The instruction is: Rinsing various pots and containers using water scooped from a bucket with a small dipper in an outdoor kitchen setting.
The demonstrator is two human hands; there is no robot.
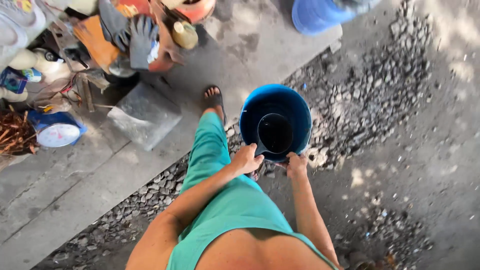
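Observation:
A blue plastic bucket point(295, 107) hangs in front of me over the gravel, seen from above. Inside it lies a dark round dipper point(275, 132) with a handle pointing toward me. My left hand point(246, 159) is closed on the near rim of the bucket, by the dipper's handle. My right hand point(297, 165) grips the near rim a little to the right. My leg in teal shorts point(207, 155) steps forward, the sandalled foot point(213, 97) on the concrete.
A concrete slab point(75, 175) runs along the left, with gravel point(370, 95) beside it. A grey block point(145, 115), a blue weighing scale point(57, 132), gloves point(140, 37) and assorted clutter lie at the upper left. Another blue container point(315, 15) stands at the top.

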